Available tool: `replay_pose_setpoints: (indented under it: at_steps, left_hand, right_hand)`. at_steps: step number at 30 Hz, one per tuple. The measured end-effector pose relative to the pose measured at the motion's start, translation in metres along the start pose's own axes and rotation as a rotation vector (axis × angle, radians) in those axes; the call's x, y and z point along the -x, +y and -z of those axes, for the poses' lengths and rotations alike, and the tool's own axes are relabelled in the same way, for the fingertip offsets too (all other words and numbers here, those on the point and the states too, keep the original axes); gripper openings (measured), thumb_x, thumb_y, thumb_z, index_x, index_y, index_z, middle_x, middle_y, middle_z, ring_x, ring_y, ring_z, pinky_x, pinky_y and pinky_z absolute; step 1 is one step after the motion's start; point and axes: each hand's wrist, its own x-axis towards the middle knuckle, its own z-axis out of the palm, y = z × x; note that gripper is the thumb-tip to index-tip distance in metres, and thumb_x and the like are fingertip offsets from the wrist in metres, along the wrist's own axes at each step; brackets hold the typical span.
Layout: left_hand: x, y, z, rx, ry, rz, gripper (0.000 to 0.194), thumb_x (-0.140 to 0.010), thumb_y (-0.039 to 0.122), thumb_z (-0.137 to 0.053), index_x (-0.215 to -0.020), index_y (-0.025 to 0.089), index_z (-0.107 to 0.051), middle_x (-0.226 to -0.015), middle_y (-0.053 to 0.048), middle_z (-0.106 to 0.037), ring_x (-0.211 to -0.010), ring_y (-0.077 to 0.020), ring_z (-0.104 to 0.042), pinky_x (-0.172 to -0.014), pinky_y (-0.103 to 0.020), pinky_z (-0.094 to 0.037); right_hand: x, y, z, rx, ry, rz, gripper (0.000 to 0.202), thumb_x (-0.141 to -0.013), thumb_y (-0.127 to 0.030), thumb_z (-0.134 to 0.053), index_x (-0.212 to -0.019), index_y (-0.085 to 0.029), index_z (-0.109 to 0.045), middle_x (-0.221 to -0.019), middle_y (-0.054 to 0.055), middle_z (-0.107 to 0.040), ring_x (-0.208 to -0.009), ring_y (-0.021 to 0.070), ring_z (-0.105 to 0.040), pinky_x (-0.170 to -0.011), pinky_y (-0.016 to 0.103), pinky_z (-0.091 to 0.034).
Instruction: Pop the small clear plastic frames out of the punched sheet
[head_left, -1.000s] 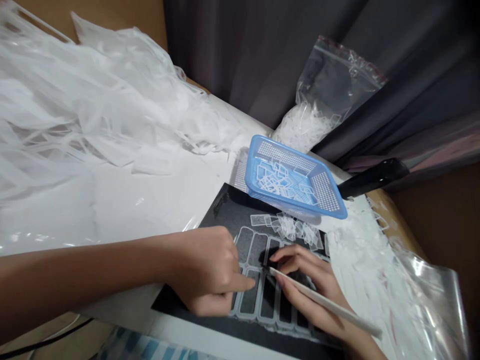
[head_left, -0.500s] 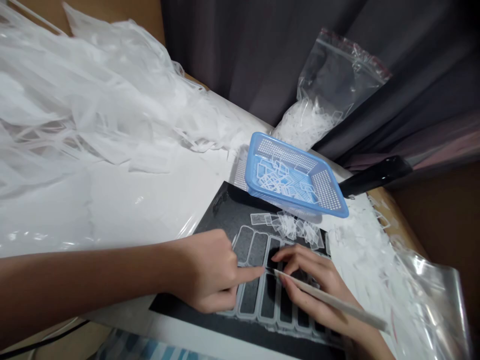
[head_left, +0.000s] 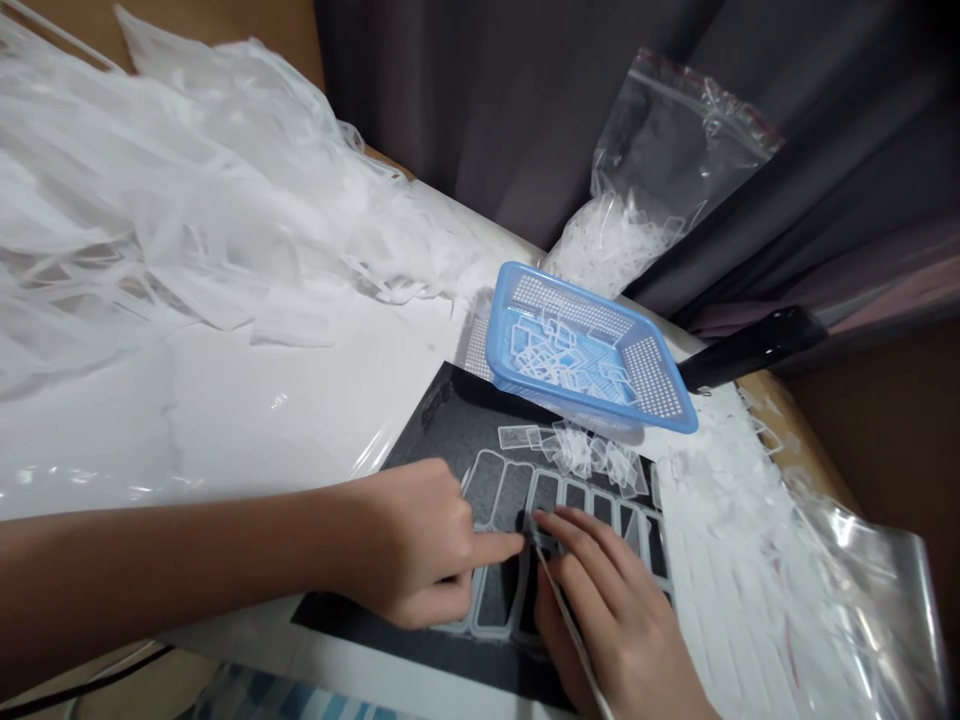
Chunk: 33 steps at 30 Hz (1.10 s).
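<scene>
My left hand (head_left: 420, 545) lies at the left of a translucent sheet of rounded rectangular frames (head_left: 491, 632). Its index finger is stretched out and presses on the sheet; the other fingers are curled, with nothing visible in them. My right hand (head_left: 611, 610) is closed round a slim pale tool (head_left: 571, 628) with a dark, thin tip, seemingly a craft knife. That tip is down by a joint between frames, close beside my left fingertip. Beneath the sheet lies a black mat (head_left: 420, 430). My right hand hides part of the frames.
Loose clear rectangular pieces (head_left: 577, 450) lie just behind the sheet. A blue basket (head_left: 660, 385) holds similar white frames. White sheets (head_left: 187, 190) are heaped at left, and more translucent sheets (head_left: 742, 540) lie right. A plastic bag (head_left: 637, 210) of frames leans against the dark curtain.
My right hand has turned and shifted left, and the tool is now steeper, its rear end swung toward me. More frames show behind the hand. My left hand stays nearly in place.
</scene>
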Motion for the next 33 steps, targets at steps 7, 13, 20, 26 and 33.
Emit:
replay_pose_setpoints:
  at_steps: [7, 13, 20, 26, 33]
  left_hand:
    - [0.000, -0.001, 0.001, 0.032, 0.020, -0.014, 0.044, -0.077, 0.022, -0.056, -0.119, 0.017, -0.061, -0.048, 0.003, -0.056, -0.037, -0.0197, -0.046, -0.040, -0.033, -0.021]
    - [-0.001, -0.002, 0.002, 0.039, 0.013, -0.011, 0.047, -0.073, 0.021, -0.055, -0.120, 0.018, -0.062, -0.046, 0.003, -0.055, -0.036, -0.0193, -0.045, -0.039, -0.033, -0.018]
    - [-0.002, -0.004, 0.002, -0.003, 0.043, -0.009, 0.040, -0.076, 0.020, -0.054, -0.116, 0.018, -0.062, -0.052, 0.002, -0.060, -0.040, -0.0192, -0.052, -0.041, -0.033, -0.026]
    - [-0.001, -0.006, -0.003, 0.007, 0.088, -0.022, 0.040, -0.078, 0.020, -0.053, -0.117, 0.019, -0.060, -0.054, 0.003, -0.061, -0.041, -0.0193, -0.053, -0.042, -0.033, -0.028]
    - [-0.001, -0.005, -0.005, 0.033, 0.109, -0.002, 0.043, -0.076, 0.020, -0.053, -0.118, 0.019, -0.059, -0.054, 0.003, -0.060, -0.041, -0.0187, -0.052, -0.043, -0.031, -0.028]
  right_hand:
    - [0.000, -0.003, -0.002, 0.135, 0.037, -0.007, 0.015, -0.090, -0.007, -0.049, -0.095, -0.014, -0.061, -0.121, 0.016, -0.070, -0.108, 0.0364, -0.065, -0.080, 0.049, -0.054]
    - [-0.003, 0.000, -0.004, 0.016, 0.064, -0.077, 0.013, -0.091, -0.007, -0.051, -0.094, -0.018, -0.058, -0.113, 0.013, -0.071, -0.104, 0.0316, -0.065, -0.082, 0.044, -0.052]
    - [-0.008, 0.014, 0.010, -0.481, -0.071, -0.313, 0.013, -0.094, -0.016, -0.053, -0.083, -0.022, -0.053, -0.099, 0.006, -0.067, -0.091, 0.0172, -0.067, -0.076, 0.027, -0.052]
    - [-0.009, 0.014, 0.011, -0.596, -0.039, -0.402, 0.017, -0.094, -0.021, -0.055, -0.077, -0.022, -0.053, -0.095, 0.001, -0.068, -0.089, 0.0139, -0.066, -0.078, 0.022, -0.048]
    - [-0.010, 0.013, 0.009, -0.600, -0.015, -0.424, 0.020, -0.094, -0.022, -0.054, -0.074, -0.022, -0.050, -0.092, 0.001, -0.069, -0.086, 0.0146, -0.067, -0.076, 0.023, -0.049]
